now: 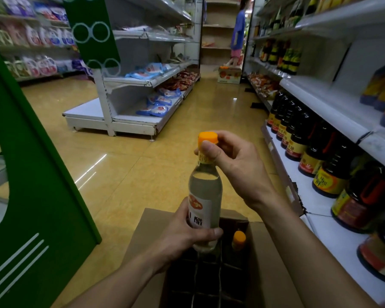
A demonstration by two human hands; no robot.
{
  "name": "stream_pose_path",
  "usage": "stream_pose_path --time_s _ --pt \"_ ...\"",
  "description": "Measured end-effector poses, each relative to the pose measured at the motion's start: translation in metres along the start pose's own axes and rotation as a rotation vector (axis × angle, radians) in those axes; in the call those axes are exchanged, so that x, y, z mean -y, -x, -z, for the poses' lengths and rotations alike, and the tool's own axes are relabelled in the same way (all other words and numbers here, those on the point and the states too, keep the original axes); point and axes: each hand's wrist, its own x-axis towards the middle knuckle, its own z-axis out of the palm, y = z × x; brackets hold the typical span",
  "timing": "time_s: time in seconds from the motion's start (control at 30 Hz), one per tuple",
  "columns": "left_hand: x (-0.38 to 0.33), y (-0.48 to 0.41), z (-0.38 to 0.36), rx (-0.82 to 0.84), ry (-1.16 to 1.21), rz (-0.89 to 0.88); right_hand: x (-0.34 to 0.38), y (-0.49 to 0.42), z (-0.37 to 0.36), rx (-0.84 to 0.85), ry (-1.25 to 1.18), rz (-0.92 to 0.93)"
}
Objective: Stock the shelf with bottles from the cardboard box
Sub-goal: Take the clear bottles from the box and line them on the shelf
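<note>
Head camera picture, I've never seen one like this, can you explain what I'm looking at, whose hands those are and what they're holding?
No machine here: a person wears one camera on the head, looking forward and down a shop aisle, so the hands are theirs. The left hand grips the lower body of a clear bottle; the right hand pinches its neck. Below is an open cardboard box, and a second bottle stands in it. On the right, a white shelf carries dark bottles.
</note>
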Motion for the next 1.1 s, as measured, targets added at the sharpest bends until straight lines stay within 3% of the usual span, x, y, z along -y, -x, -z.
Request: stream_pose_path --time_s 0.13,0.33,0.43,0.57,0.83,1.1 --pt "-0.011 0.001 -0.014 -0.111 0.01 -0.081 -0.001 0.003 -0.004 0.146 0.135 -0.09" --pt "-0.026 -0.005 -0.029 -0.385 0.002 -0.203 -0.008 0.009 0.0 0.305 0.127 -0.229" --pt "-0.031 -0.005 -0.03 -0.454 -0.017 -0.231 -0.019 0.013 -0.003 0.3 0.192 -0.209" --pt "-0.031 -0.002 -0.027 -0.398 -0.04 -0.243 -0.023 0.015 0.0 0.231 0.093 -0.169" --pt "-0.046 0.009 -0.01 -0.164 -0.012 -0.269 -0.016 0.013 0.019 0.291 -0.172 -0.144" --pt "-0.042 0.012 -0.003 -0.146 0.071 -0.267 -0.011 0.011 0.016 0.379 -0.114 -0.226"
